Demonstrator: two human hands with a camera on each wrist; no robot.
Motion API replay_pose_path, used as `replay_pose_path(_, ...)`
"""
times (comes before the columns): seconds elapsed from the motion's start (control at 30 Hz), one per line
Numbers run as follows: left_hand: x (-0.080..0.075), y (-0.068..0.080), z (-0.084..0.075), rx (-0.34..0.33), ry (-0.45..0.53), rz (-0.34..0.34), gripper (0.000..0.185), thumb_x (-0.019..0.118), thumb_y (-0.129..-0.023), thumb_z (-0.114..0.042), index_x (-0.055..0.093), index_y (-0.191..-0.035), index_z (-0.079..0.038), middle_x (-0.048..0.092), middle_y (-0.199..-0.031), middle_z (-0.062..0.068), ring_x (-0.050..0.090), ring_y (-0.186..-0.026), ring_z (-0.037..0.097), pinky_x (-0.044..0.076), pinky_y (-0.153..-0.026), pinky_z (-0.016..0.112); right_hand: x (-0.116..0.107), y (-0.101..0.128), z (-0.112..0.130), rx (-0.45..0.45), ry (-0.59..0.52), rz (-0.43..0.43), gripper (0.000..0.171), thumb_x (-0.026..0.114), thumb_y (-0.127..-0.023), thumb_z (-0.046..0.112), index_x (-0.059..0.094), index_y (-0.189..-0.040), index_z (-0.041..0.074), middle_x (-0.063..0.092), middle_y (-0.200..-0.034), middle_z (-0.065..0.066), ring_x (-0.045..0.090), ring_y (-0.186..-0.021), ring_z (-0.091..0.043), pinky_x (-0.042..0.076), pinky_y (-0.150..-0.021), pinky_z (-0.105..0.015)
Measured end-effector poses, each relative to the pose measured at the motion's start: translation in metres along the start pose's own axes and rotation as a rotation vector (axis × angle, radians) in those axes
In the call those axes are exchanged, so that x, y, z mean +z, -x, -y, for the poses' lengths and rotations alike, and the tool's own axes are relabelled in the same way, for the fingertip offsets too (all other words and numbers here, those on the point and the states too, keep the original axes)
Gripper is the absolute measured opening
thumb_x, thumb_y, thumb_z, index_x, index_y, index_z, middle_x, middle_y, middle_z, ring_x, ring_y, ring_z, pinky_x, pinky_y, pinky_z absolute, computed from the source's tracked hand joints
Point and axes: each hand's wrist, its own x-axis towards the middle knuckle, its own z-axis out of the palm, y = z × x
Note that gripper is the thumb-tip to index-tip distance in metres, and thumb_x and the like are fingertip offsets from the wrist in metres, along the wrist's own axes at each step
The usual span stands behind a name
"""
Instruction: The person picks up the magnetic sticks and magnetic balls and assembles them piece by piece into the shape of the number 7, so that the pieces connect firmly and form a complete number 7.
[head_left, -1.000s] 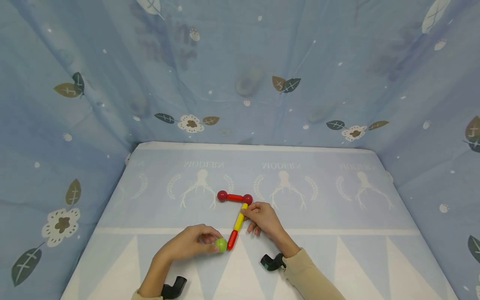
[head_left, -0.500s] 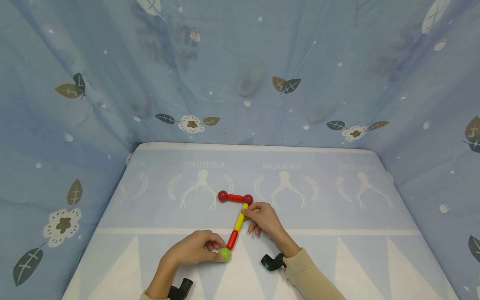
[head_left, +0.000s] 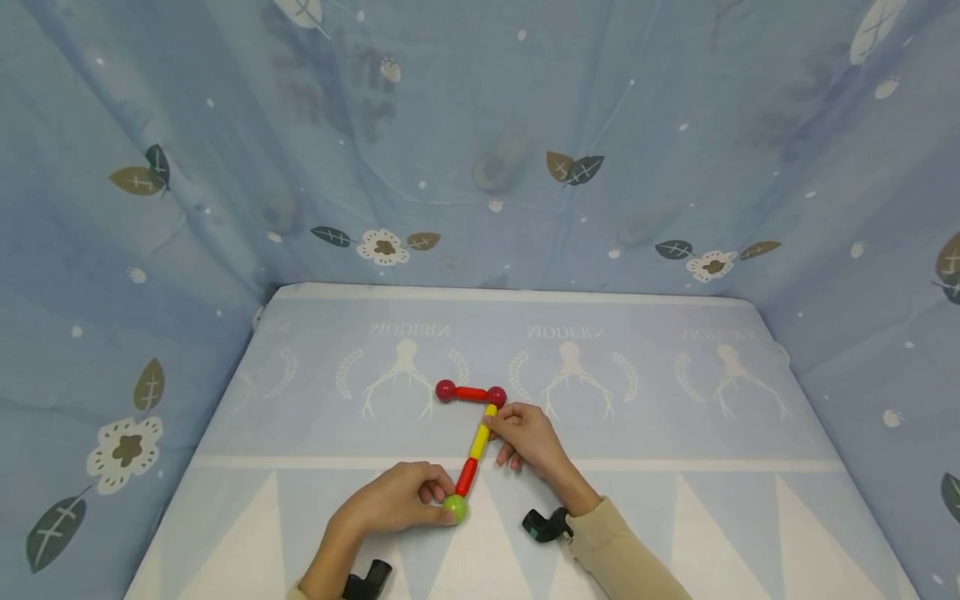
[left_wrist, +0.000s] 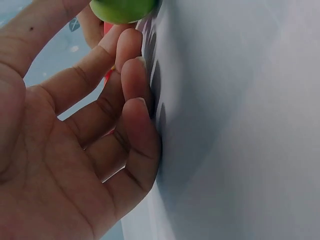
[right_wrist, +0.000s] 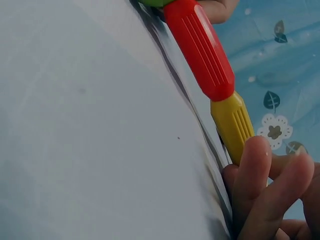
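Between thumb and fingers, my left hand point(head_left: 401, 498) pinches a green ball point(head_left: 455, 508). The ball meets the near end of a ridged red magnetic rod point(right_wrist: 202, 52). That rod joins end to end with a yellow rod point(head_left: 478, 443), which my right hand point(head_left: 531, 437) pinches near its far end. Beyond those fingers, the yellow rod meets a dark red ball point(head_left: 497, 397). From there another red rod point(head_left: 471, 393) runs left to a second dark red ball point(head_left: 446, 390). In the left wrist view, only the green ball's lower part shows.
The pieces lie on a table point(head_left: 645, 417) with a pale blue and white patterned cover. Blue printed curtains point(head_left: 480, 150) hang behind it and along both sides. A black wrist camera point(head_left: 546, 525) sits on the right wrist, another point(head_left: 367, 581) on the left.
My left hand has shifted right and slightly toward the front with the green ball, from left of the red rod's near end to that end. The right hand has stayed almost still.
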Motion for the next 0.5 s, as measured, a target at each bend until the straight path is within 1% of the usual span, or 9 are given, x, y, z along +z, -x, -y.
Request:
replay_pose_path(0.13,0.0026,-0.0024,-0.0023,0.005,-0.011,-0.002,0.026,0.082,-0.083,-0.037,0.07,-0.096,-0.019,0.062,-0.084,-0.011,0.057,-0.077,0.008,0.048,-0.072,0.027,0.0023,0.0007,-0.0001,-0.009,-0.013,-0.02,0.038,0.072,-0.094,0.033,0.062,-0.105,-0.002,0.07,-0.08,-0.011,0.063,-0.046,-0.02,0.045,-0.037,-0.025)
replay_pose_path(0.3,0.0048,-0.0047,-0.0048,0.011,-0.013,-0.012,0.026,0.082,-0.083,-0.037,0.069,-0.096,-0.019,0.061,-0.082,-0.01,0.057,-0.075,0.008,0.048,-0.07,0.026,0.0037,0.0017,0.0002,-0.018,-0.044,-0.035,0.041,0.072,-0.094,0.033,0.06,-0.112,-0.003,0.071,-0.084,-0.011,0.064,-0.047,-0.02,0.045,-0.038,-0.025)
replay_pose_path(0.5,0.0044,-0.005,-0.0057,0.019,-0.021,-0.015,0.026,0.082,-0.083,-0.036,0.068,-0.095,-0.018,0.061,-0.081,-0.01,0.056,-0.071,0.007,0.047,-0.067,0.026,0.0054,0.003,0.0018,-0.027,-0.057,-0.038,0.04,0.071,-0.095,0.031,0.058,-0.113,-0.002,0.071,-0.087,-0.012,0.064,-0.048,-0.021,0.046,-0.039,-0.025)
